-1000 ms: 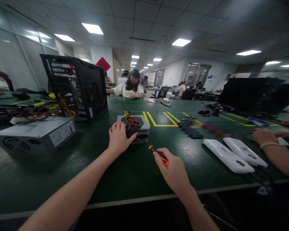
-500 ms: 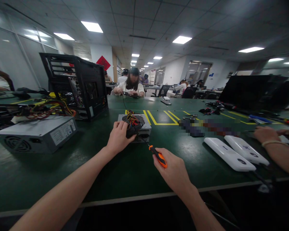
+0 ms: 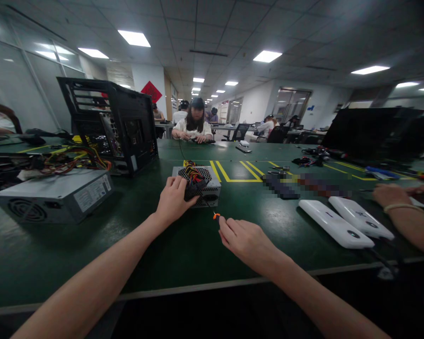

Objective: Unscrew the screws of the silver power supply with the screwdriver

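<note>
A small computer power supply (image 3: 212, 193) with a perforated metal casing sits on the green table in front of me. Its bundled cables (image 3: 194, 175), with black connectors, lie on top. My left hand (image 3: 175, 197) is closed around the cable bundle at the left side of the unit, the thumb pointing right. To the lower right of the unit, my right hand (image 3: 245, 240) grips a screwdriver (image 3: 216, 216); only its orange front end and thin shaft show, and the rest of the handle is hidden in the fist. The shaft points toward the casing, apart from it.
At left stand another power supply (image 3: 56, 193) and an open black computer case (image 3: 127, 127). Two white power banks (image 3: 335, 223) lie at right, near another person's hand (image 3: 392, 195). Loose tools (image 3: 279, 170) lie beyond. Someone sits across the table (image 3: 212, 149).
My right hand has turned over around the screwdriver, covering most of the handle, and its tip has shifted slightly left. My left hand stays on the cables. The person opposite has lowered their hands.
</note>
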Tool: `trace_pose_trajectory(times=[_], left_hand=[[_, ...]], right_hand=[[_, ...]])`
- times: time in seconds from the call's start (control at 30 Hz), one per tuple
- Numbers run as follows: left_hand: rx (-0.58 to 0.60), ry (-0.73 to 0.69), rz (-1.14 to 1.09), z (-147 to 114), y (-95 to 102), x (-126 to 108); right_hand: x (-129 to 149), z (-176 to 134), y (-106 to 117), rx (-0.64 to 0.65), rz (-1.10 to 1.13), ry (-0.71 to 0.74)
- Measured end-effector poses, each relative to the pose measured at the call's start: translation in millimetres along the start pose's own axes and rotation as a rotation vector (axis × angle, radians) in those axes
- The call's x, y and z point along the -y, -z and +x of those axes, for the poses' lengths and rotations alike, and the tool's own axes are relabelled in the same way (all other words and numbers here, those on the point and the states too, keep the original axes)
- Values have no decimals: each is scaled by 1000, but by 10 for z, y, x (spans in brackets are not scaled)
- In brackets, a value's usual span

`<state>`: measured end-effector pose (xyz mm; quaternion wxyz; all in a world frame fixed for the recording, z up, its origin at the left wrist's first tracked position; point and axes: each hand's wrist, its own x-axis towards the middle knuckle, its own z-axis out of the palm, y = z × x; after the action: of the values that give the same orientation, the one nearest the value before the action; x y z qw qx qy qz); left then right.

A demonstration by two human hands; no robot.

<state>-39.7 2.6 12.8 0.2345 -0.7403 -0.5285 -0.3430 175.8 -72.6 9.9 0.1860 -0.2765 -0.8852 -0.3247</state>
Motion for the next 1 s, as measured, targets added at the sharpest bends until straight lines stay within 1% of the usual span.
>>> trace_pose_trajectory(times=[0.03, 0.1, 0.23, 0.33, 0.4, 0.47, 0.57, 0.67, 0.9, 1.0], left_hand=[[3, -2, 5, 1, -2, 1], [16, -3, 16, 2, -1, -1], [28, 21, 61, -4, 24, -50], [11, 21, 81, -18, 49, -123], [2, 25, 73, -31, 47, -174], [-6, 45, 61, -46, 20, -211], [-18, 84, 44, -65, -48, -231], [-21, 87, 31, -73, -102, -218], [-24, 95, 28, -72, -114, -202], [-23, 99, 39, -72, -121, -203]], right_hand=[[26, 3, -6, -4, -6, -13], [76, 11, -1, -1, 20, -90], [166, 29, 32, -13, 154, -341], [222, 31, 22, -71, 205, -467], [259, 28, 2, -121, 207, -500], [298, 24, -16, -142, 199, -505], [350, 15, -29, -113, 184, -498], [377, 1, -34, -90, 185, -512], [398, 3, -60, -102, 283, -657], [404, 14, -62, -99, 304, -671]])
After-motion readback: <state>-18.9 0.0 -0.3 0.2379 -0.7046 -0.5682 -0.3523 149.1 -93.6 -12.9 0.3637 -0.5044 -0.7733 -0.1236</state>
